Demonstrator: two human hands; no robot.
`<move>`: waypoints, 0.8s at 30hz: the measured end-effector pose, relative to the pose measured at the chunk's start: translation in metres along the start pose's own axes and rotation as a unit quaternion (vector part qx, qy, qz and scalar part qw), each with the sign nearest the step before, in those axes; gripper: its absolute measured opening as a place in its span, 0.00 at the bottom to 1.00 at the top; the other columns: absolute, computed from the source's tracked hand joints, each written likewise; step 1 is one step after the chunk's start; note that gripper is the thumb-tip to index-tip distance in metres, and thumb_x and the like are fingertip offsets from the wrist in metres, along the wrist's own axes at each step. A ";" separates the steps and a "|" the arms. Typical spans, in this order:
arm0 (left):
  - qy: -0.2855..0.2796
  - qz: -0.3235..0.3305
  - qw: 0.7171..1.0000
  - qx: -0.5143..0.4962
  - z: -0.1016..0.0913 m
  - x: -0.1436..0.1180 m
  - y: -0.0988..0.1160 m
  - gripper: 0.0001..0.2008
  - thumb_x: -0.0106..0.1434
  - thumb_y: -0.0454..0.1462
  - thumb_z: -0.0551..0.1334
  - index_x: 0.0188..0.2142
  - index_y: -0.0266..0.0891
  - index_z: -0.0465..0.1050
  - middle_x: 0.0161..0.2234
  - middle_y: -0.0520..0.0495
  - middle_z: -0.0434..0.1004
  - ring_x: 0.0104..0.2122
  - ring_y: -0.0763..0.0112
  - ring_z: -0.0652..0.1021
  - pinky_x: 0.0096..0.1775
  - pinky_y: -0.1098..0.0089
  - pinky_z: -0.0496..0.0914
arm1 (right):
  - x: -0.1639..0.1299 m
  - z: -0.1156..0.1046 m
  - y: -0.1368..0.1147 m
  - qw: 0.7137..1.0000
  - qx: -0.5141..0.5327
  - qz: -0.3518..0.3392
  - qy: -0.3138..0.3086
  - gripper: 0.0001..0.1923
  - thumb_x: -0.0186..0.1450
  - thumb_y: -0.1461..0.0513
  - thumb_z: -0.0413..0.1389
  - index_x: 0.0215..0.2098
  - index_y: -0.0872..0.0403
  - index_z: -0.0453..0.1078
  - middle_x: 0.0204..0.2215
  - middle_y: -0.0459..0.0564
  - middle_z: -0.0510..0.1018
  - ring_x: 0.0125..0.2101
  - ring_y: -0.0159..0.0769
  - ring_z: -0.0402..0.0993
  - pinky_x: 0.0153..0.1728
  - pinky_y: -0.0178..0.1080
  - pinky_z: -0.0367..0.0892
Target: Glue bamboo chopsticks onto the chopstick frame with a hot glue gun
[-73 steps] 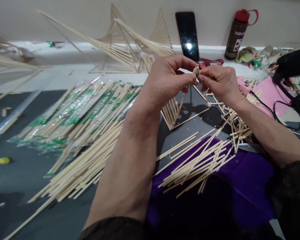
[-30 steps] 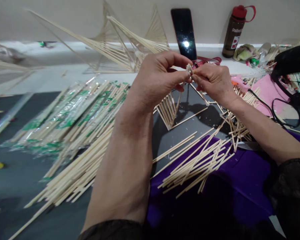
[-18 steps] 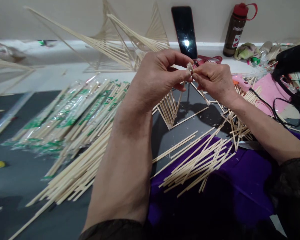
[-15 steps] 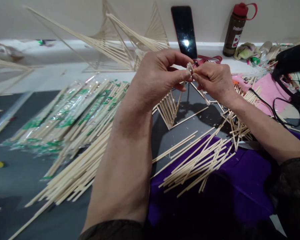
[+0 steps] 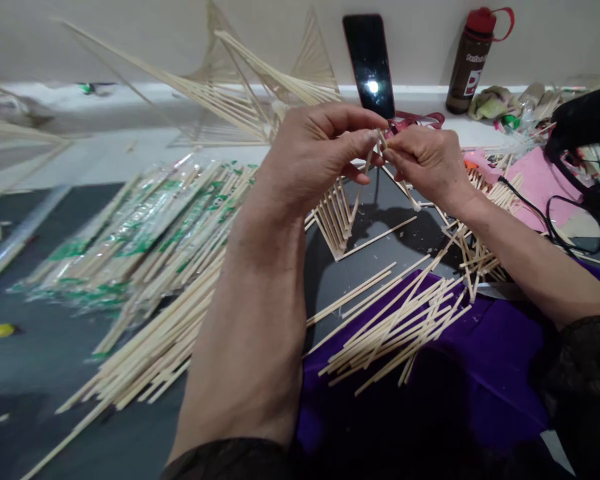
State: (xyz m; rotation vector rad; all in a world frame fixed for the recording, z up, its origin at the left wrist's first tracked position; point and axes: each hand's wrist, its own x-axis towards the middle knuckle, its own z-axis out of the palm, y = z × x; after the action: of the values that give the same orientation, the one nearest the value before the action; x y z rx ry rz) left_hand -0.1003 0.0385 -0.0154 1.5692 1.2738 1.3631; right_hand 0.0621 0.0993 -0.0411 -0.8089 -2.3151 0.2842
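My left hand (image 5: 313,157) and my right hand (image 5: 427,163) meet fingertip to fingertip above the dark table, both pinching the top joint of a small frame of thin bamboo sticks (image 5: 337,217). The frame's lower sticks fan down to the table below my left hand. The joint itself is mostly hidden by my fingers. Loose bare sticks (image 5: 395,320) lie across a purple cloth (image 5: 480,360) in front of me.
Wrapped chopstick packs (image 5: 140,233) and bare sticks (image 5: 165,333) are heaped at left. Finished stick structures (image 5: 250,87) stand at the back, beside a leaning phone (image 5: 370,63) and a brown bottle (image 5: 473,60). A black cable and pink sheet (image 5: 535,180) lie at right.
Both hands have stayed pinched together at the joint, with only small finger shifts; my left thumb now covers more of the stick tips. The view moved slightly.
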 end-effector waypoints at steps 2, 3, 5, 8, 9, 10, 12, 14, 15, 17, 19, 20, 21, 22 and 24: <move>0.003 -0.001 1.000 -0.005 0.001 0.000 0.000 0.08 0.53 0.42 0.71 0.33 0.46 0.79 0.27 0.54 0.79 0.30 0.68 0.76 0.26 0.67 0.73 | 0.000 0.000 0.000 1.000 -0.003 -0.002 0.000 0.13 0.70 0.57 0.50 0.32 0.52 0.73 0.32 0.50 0.80 0.35 0.38 0.77 0.38 0.40 0.71; 0.003 -0.001 1.000 -0.008 0.001 0.000 -0.001 0.09 0.52 0.42 0.71 0.33 0.45 0.79 0.27 0.54 0.79 0.30 0.68 0.76 0.26 0.67 0.73 | 0.001 0.000 0.000 1.000 -0.002 -0.002 0.000 0.13 0.70 0.56 0.51 0.32 0.51 0.73 0.31 0.50 0.80 0.35 0.38 0.77 0.38 0.40 0.71; 0.007 0.002 1.000 -0.014 0.001 0.001 -0.001 0.08 0.52 0.42 0.71 0.33 0.45 0.79 0.27 0.54 0.79 0.30 0.68 0.76 0.25 0.68 0.73 | 0.001 0.001 0.001 1.000 0.003 0.002 0.001 0.13 0.69 0.55 0.51 0.33 0.51 0.73 0.30 0.50 0.80 0.34 0.37 0.77 0.38 0.40 0.71; 0.015 0.008 1.000 -0.015 0.002 0.001 -0.002 0.05 0.53 0.38 0.69 0.32 0.46 0.79 0.27 0.53 0.79 0.30 0.67 0.76 0.25 0.65 0.73 | 0.001 0.002 0.002 1.000 0.006 0.003 0.003 0.14 0.69 0.53 0.51 0.33 0.50 0.74 0.29 0.50 0.79 0.34 0.37 0.76 0.38 0.40 0.71; 0.017 0.007 1.000 -0.013 0.002 0.001 -0.003 0.05 0.53 0.38 0.69 0.32 0.46 0.79 0.27 0.53 0.79 0.30 0.66 0.76 0.26 0.64 0.73 | 0.001 0.002 0.003 1.000 0.005 0.002 0.004 0.14 0.69 0.53 0.51 0.33 0.50 0.74 0.29 0.49 0.79 0.34 0.38 0.76 0.37 0.40 0.71; 0.017 0.006 1.000 -0.008 0.002 0.001 -0.003 0.05 0.53 0.37 0.68 0.32 0.47 0.79 0.27 0.53 0.79 0.30 0.65 0.76 0.27 0.62 0.74 | 0.001 0.002 0.003 1.000 0.002 0.000 0.005 0.15 0.70 0.53 0.50 0.33 0.50 0.74 0.28 0.49 0.79 0.34 0.37 0.76 0.37 0.40 0.71; 0.017 0.003 1.000 0.000 0.003 0.001 -0.003 0.05 0.54 0.38 0.68 0.33 0.48 0.79 0.28 0.52 0.80 0.30 0.64 0.75 0.30 0.57 0.74 | 0.001 0.001 0.002 1.000 -0.009 -0.004 0.006 0.15 0.70 0.53 0.50 0.33 0.50 0.74 0.28 0.49 0.79 0.33 0.37 0.76 0.37 0.40 0.71; 0.014 0.005 1.000 0.005 0.003 0.000 -0.002 0.05 0.54 0.38 0.68 0.33 0.48 0.79 0.29 0.52 0.80 0.31 0.63 0.75 0.32 0.55 0.75 | 0.001 0.001 0.001 1.000 -0.021 -0.008 0.003 0.15 0.70 0.54 0.50 0.33 0.51 0.75 0.28 0.50 0.79 0.31 0.36 0.76 0.37 0.40 0.70; 0.014 0.004 1.000 0.006 0.003 0.000 -0.002 0.05 0.54 0.39 0.68 0.33 0.48 0.79 0.29 0.52 0.80 0.31 0.64 0.75 0.32 0.55 0.75 | 0.001 0.000 0.001 1.000 -0.026 -0.009 0.002 0.15 0.70 0.54 0.50 0.33 0.51 0.75 0.28 0.50 0.79 0.30 0.36 0.76 0.38 0.40 0.70; 0.013 0.005 1.000 0.004 0.003 -0.001 -0.001 0.06 0.53 0.40 0.69 0.32 0.47 0.79 0.29 0.52 0.79 0.31 0.64 0.75 0.32 0.57 0.75 | 0.001 0.000 0.000 1.000 -0.025 -0.009 0.001 0.15 0.70 0.55 0.50 0.33 0.51 0.75 0.29 0.49 0.79 0.30 0.35 0.76 0.39 0.40 0.70; 0.013 0.007 1.000 0.003 0.003 -0.001 -0.001 0.07 0.53 0.42 0.70 0.33 0.46 0.79 0.29 0.51 0.79 0.31 0.63 0.76 0.31 0.57 0.75 | 0.001 0.000 0.000 1.000 -0.015 -0.003 -0.001 0.15 0.70 0.56 0.49 0.33 0.51 0.75 0.30 0.49 0.80 0.32 0.35 0.76 0.39 0.40 0.70; 0.013 0.009 1.000 0.004 0.003 -0.001 -0.001 0.08 0.52 0.42 0.70 0.32 0.46 0.79 0.29 0.51 0.79 0.31 0.63 0.76 0.31 0.57 0.75 | 0.001 -0.001 0.000 1.000 -0.009 0.001 -0.002 0.15 0.70 0.55 0.49 0.33 0.51 0.75 0.31 0.49 0.80 0.34 0.36 0.77 0.38 0.39 0.70; 0.014 0.011 1.000 0.005 0.003 -0.001 -0.001 0.08 0.52 0.42 0.70 0.32 0.46 0.78 0.28 0.50 0.78 0.31 0.63 0.76 0.31 0.57 0.75 | 0.000 -0.001 0.000 1.000 -0.003 0.004 -0.004 0.14 0.70 0.55 0.50 0.33 0.51 0.74 0.31 0.49 0.80 0.35 0.36 0.77 0.38 0.39 0.71; 0.013 0.012 1.000 0.006 0.003 -0.001 -0.001 0.08 0.53 0.42 0.70 0.32 0.46 0.78 0.28 0.50 0.78 0.31 0.63 0.76 0.31 0.57 0.75 | 0.000 -0.001 0.000 1.000 0.002 0.007 -0.005 0.14 0.70 0.55 0.50 0.33 0.51 0.74 0.31 0.49 0.80 0.36 0.36 0.77 0.37 0.38 0.71; 0.010 0.012 1.000 0.007 0.003 -0.001 -0.001 0.06 0.53 0.41 0.70 0.32 0.46 0.78 0.28 0.51 0.78 0.30 0.64 0.76 0.30 0.58 0.74 | 0.000 -0.001 0.000 1.000 0.006 0.009 -0.008 0.14 0.70 0.55 0.50 0.34 0.50 0.74 0.31 0.49 0.80 0.36 0.37 0.77 0.37 0.38 0.71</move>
State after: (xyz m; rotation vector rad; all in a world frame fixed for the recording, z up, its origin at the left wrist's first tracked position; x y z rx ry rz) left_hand -0.0972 0.0386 -0.0171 1.5897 1.2836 1.3919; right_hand 0.0626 0.0993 -0.0407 -0.8249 -2.3194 0.3126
